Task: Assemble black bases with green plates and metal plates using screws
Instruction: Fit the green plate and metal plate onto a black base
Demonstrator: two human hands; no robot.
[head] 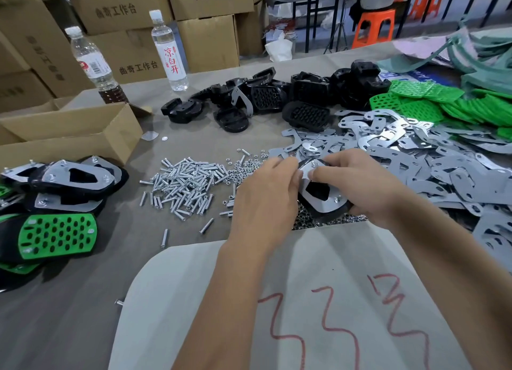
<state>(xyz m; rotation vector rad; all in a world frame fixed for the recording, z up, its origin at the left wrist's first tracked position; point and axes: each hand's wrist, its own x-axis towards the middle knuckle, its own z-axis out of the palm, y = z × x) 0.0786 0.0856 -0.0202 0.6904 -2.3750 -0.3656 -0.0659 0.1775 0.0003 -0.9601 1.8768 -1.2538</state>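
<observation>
A black base with a metal plate (322, 195) on top lies between my hands at the table's middle. My left hand (266, 195) grips its left side, fingertips at the plate's upper edge. My right hand (357, 184) holds its right side, thumb and finger pinching at a screw end (314, 164) that sticks up through the plate. Loose screws (185, 184) and small nuts (246, 166) lie heaped to the left. Bare black bases (277, 98) are piled behind, metal plates (415, 153) to the right, green plates (432, 103) at the far right.
Finished assemblies (55, 203) lie stacked at the left edge beside an open cardboard box (72, 134). Two bottles (169, 51) stand at the back left before stacked cartons. A grey sheet with red marks (304, 300) covers the near table. Green-grey strips (476, 59) lie at the far right.
</observation>
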